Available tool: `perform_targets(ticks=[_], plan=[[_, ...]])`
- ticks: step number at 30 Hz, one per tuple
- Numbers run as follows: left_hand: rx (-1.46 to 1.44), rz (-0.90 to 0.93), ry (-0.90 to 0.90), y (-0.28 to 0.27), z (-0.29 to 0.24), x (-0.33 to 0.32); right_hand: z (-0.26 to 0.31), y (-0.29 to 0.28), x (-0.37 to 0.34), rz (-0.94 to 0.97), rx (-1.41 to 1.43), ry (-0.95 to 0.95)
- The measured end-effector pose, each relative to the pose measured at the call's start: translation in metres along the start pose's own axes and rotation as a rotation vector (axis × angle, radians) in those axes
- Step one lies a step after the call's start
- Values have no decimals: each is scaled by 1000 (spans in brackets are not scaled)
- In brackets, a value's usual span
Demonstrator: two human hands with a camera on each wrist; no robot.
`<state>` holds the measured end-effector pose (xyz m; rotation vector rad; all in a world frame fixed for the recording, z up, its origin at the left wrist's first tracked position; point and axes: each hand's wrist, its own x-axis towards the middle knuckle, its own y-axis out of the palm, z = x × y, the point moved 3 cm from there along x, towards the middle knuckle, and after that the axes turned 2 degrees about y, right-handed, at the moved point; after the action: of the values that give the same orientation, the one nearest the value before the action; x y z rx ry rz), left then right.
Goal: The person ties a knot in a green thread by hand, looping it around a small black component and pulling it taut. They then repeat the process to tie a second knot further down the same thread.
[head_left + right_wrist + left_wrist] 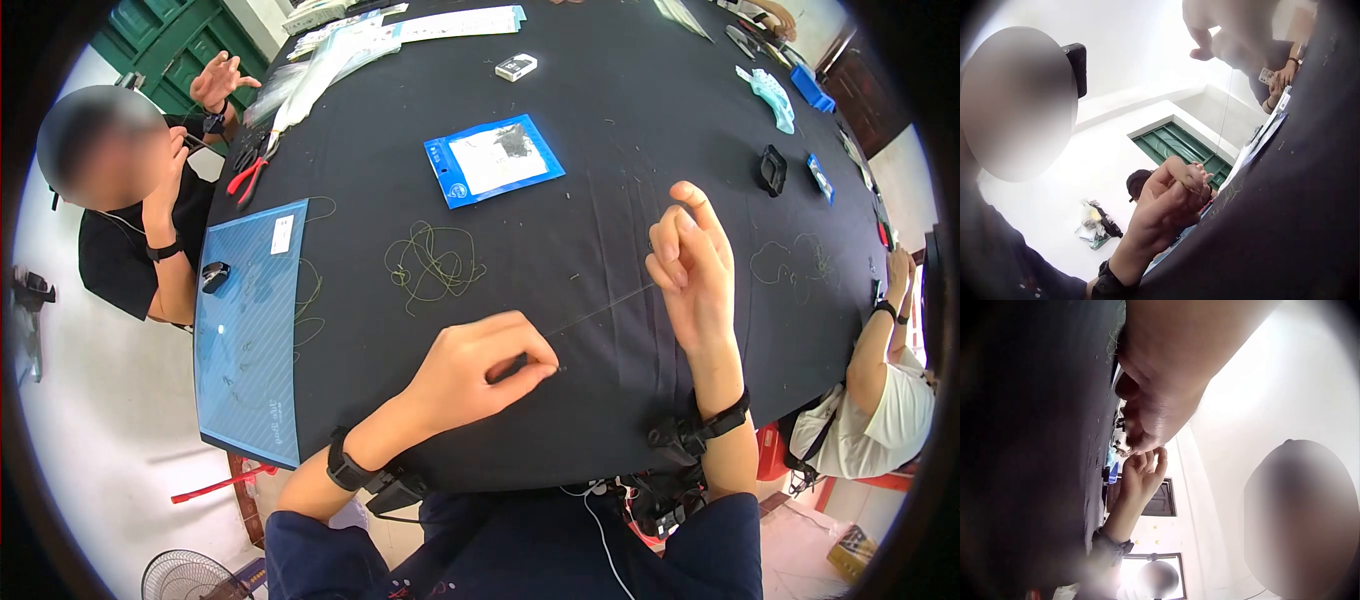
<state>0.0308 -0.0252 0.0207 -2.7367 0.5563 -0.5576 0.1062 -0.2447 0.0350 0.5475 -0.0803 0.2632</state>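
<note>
A thin, pale line stretches between the two hands above the black cloth. My left hand pinches its end between thumb and index finger, palm down; a tiny bit shows at the fingertips. Up and to the right, my right hand is raised with its fingers curled where the line reaches it; the exact grip is hard to see. In the right wrist view the line runs from the left hand up to the right hand. The left wrist view shows the left hand close up and the right hand beyond.
A tangled green cord lies left of centre, beside a blue folder. Further back are a blue-and-white packet, a small white box and red-handled pliers. Another thin coil lies right. People sit at both sides.
</note>
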Motion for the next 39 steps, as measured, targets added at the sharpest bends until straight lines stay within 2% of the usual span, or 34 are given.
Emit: perform_targets(ticks=[1,4,8,10,12,14,17,20,39], plan=[[82,92,-7,3,-2,2,0,1,-1,19,-80,16],[171,23,112,7,-1,3,1,14,-7,63,-327,64],[239,-170,111,-2,-1,4,-13,27,-14,96,-539,-33],[302,-252,138,-5,-4,4,-14,31,-19,97,-708,12],[348,-292,141,-6,-3,3,-11,41,-23,112,-934,-55],[352,-323,156,-5,-4,3,-13,47,-28,141,-957,-78],[408,-376,258,-8,-4,3,-17,54,-31,232,-1100,-397],[436,-353,297,-8,-5,3,-20,57,-36,300,-1132,-365],[503,-332,327,-7,-7,4,-22,60,-37,365,-1135,-325]])
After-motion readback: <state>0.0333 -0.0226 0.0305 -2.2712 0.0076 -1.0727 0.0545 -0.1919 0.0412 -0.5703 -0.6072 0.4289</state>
